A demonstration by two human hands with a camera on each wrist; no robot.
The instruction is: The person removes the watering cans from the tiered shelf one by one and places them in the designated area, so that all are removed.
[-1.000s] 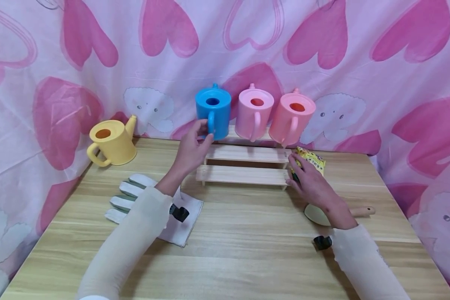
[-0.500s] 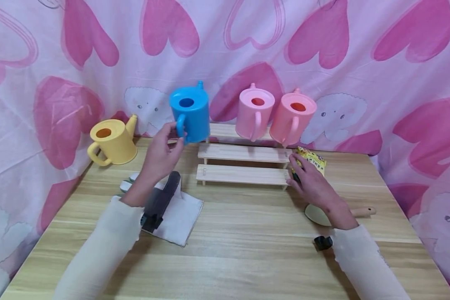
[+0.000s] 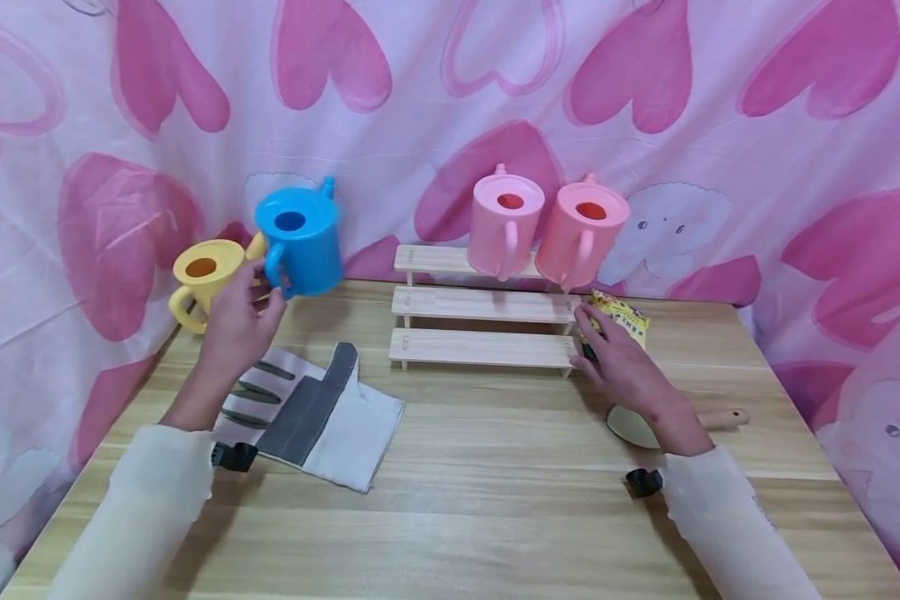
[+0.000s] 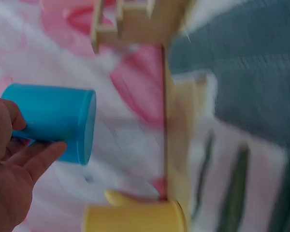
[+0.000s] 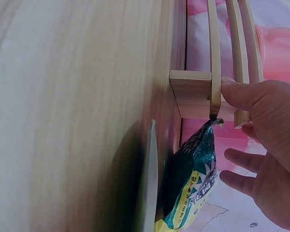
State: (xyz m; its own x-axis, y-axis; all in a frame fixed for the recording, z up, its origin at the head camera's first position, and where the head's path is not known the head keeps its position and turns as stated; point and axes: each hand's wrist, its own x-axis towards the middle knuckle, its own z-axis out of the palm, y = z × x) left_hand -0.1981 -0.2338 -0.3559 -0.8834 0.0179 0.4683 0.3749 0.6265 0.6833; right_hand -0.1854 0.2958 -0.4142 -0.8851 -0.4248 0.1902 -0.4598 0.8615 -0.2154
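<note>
In the head view my left hand [image 3: 242, 321] holds a blue watering can [image 3: 300, 242] by its handle, raised above the table at the left. The left wrist view shows the fingers at the can's side, the handle mostly hidden. Partly behind that hand stands a yellow watering can [image 3: 206, 271]. My right hand [image 3: 624, 367] rests at the right end of a three-step wooden rack [image 3: 483, 304], thumb by the lower boards, other fingers loosely extended. A light pink watering can [image 3: 504, 225] and a coral pink one [image 3: 581, 233] stand on the top step.
A grey and white work glove [image 3: 322, 417] lies on the table at left. Beside the right hand are a yellow and green packet [image 3: 622, 317] and a trowel-like tool with a wooden handle [image 3: 723, 419]. A pink heart-patterned curtain [image 3: 390, 167] hangs behind.
My left hand has lifted the blue watering can off the rack's top step and carried it left, in front of the yellow can. The right hand has stayed at the rack's end.
</note>
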